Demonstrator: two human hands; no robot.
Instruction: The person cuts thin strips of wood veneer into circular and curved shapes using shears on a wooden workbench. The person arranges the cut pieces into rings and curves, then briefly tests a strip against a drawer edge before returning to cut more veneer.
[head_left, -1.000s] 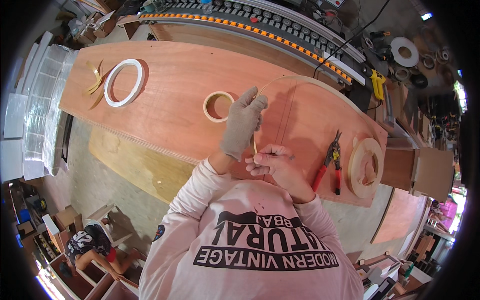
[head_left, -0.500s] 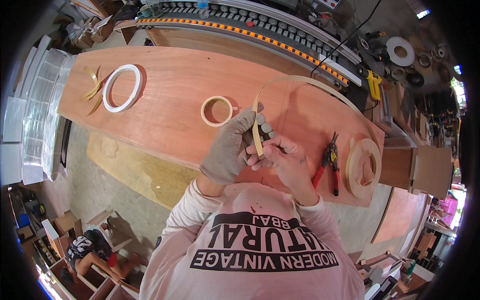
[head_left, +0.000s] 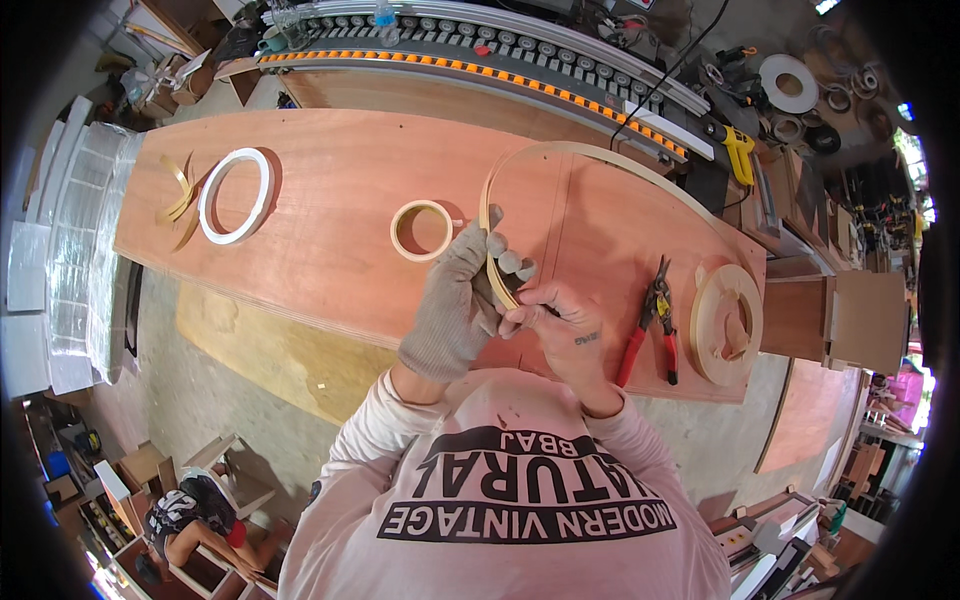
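A thin, pale wood-coloured edge-banding strip [head_left: 485, 212] runs between my hands and arcs off to the right, toward a flat coil [head_left: 700, 330] of the same material. My left hand [head_left: 450, 300], in a grey knitted glove, is closed around the strip, its fingertips curled on the far side. Bare and just to the right, my right hand [head_left: 562, 325] pinches the strip's near end between thumb and fingers. Beside it on the plywood lie red-handled snips [head_left: 637, 345], jaws pointing away from me. A pale tape roll [head_left: 395, 235] rests left of my gloved hand.
A large plywood sheet [head_left: 330, 200] forms the work surface. A white ring-shaped roll [head_left: 207, 205] and several short strips [head_left: 180, 205] lie at its left. Behind stands a roller conveyor [head_left: 480, 65], with a yellow glue gun [head_left: 740, 155] at right. Another person [head_left: 190, 525] bends over at lower left.
My hands have shifted slightly left. The strip between them has turned more edge-on and curves more, and my right fingers now pinch its end. The view has shifted a little.
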